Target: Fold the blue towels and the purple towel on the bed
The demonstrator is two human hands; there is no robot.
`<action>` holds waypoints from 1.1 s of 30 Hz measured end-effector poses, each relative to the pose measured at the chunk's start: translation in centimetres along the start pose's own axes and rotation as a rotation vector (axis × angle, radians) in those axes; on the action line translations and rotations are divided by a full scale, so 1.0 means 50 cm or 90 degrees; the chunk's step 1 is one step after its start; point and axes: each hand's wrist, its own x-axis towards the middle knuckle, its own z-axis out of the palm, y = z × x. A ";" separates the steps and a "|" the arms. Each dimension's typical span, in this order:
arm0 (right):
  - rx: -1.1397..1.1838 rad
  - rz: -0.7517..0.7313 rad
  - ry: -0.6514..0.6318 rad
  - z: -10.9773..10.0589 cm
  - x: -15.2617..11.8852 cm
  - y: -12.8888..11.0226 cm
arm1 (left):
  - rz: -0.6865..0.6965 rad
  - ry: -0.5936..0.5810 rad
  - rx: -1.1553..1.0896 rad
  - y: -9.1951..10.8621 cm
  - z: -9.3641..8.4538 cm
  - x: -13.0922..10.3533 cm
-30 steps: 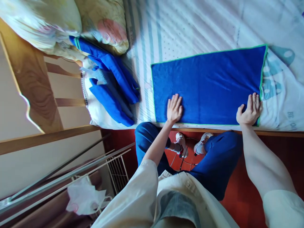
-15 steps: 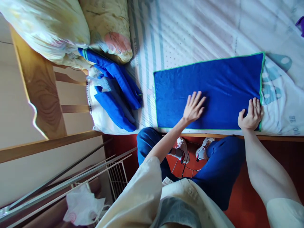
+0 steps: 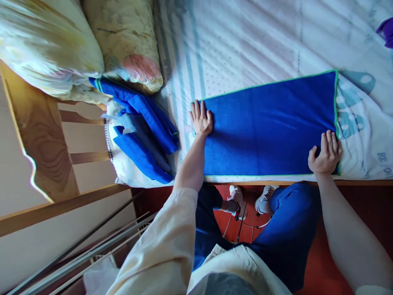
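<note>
A blue towel (image 3: 260, 127) with green edging lies spread flat near the front edge of the bed. My left hand (image 3: 202, 119) rests palm down on its left end, fingers extended, covering part of the left edge. At the lower right corner, my right hand (image 3: 326, 153) presses flat on the cloth with the thumb apart from the fingers. Neither hand grips anything. Left of the towel lies a heap of folded blue cloth (image 3: 147, 119), apart from my left hand.
Two pale patterned pillows (image 3: 132, 41) sit at the upper left by a wooden headboard (image 3: 39, 131). The bedsheet (image 3: 245, 45) is patterned. A purple item (image 3: 387, 32) lies at the far right. Metal rails (image 3: 82, 254) stand lower left. My legs are below the bed's edge.
My left hand has slid leftward from the towel's middle to its left edge. My right hand stays at the lower right corner. The view has shifted slightly.
</note>
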 end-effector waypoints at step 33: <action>-0.159 0.037 -0.065 -0.038 0.016 -0.041 | 0.143 -0.032 -0.197 0.096 0.084 -0.362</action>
